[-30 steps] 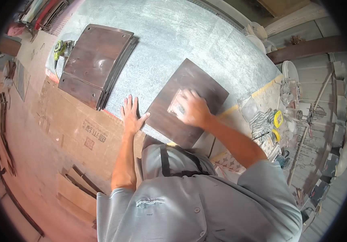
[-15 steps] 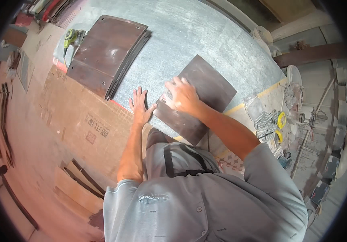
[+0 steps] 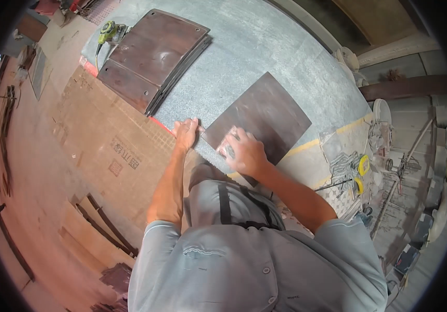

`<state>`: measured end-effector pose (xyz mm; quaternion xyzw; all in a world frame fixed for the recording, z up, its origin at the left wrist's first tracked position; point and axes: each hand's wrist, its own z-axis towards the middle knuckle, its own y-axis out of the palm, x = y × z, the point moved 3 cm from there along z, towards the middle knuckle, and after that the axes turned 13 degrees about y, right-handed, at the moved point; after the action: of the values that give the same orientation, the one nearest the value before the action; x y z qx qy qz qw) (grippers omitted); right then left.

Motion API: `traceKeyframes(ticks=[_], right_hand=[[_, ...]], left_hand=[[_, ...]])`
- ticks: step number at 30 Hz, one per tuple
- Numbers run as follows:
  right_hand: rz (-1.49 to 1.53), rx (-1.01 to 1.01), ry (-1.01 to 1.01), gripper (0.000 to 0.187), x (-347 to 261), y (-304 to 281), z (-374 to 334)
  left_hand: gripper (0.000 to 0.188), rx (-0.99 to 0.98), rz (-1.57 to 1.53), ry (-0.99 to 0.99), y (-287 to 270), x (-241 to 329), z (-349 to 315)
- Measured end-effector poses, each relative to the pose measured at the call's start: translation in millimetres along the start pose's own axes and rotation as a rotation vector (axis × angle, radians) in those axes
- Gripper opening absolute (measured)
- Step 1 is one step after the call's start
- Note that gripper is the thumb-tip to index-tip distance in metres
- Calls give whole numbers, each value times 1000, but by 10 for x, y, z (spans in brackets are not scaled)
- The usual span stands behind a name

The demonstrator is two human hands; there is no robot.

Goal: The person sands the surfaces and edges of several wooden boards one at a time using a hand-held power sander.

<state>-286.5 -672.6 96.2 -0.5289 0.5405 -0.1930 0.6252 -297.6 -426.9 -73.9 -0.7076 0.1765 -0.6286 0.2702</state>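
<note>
A flat dark brown panel (image 3: 275, 114) lies slantwise on the grey-blue work surface (image 3: 244, 47). My right hand (image 3: 249, 153) presses near its near left edge, fingers curled over a pale pinkish pad (image 3: 227, 143); the pad's exact kind is unclear, as the fingers cover much of it. My left hand (image 3: 186, 133) rests at the surface's near edge, just left of the panel's left corner. Its fingers are bent in and drawn together, and whatever they may grip is hidden.
A stack of brown panels (image 3: 156, 49) with corner holes stands at the far left. Behind it sits a green power tool (image 3: 108, 32) with a cord. Cardboard (image 3: 98, 125) covers the near left side. Yellow-handled tools (image 3: 363, 165) and clutter lie to the right.
My right hand and the pad have moved toward me over the panel. My left hand, spread flat before, has drawn back to the edge with its fingers curled. The view has shifted slightly.
</note>
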Motion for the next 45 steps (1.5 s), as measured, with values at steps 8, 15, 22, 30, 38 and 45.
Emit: traceKeyframes(ticks=[8,15,22,30,38,45], right_hand=[[-83,-48,23,48,-520,70,560],[-84,34,-13,40,-643,225,623],[-104,-104,260,26,-456,144,33],[-85,-10,107,58,-563,302,489],[18,177,156,40,98,163,-921],[29,120,232,38,544,-159,-1475]], left_hand=[[94,-32,-257,-155,-36,-97,0],[97,-82,-351,-220,-76,-122,35],[101,-82,-329,-177,-77,-69,63],[88,-8,-393,-221,-98,-65,66],[30,-33,-102,107,87,-172,8],[16,-112,-301,111,116,-260,77]])
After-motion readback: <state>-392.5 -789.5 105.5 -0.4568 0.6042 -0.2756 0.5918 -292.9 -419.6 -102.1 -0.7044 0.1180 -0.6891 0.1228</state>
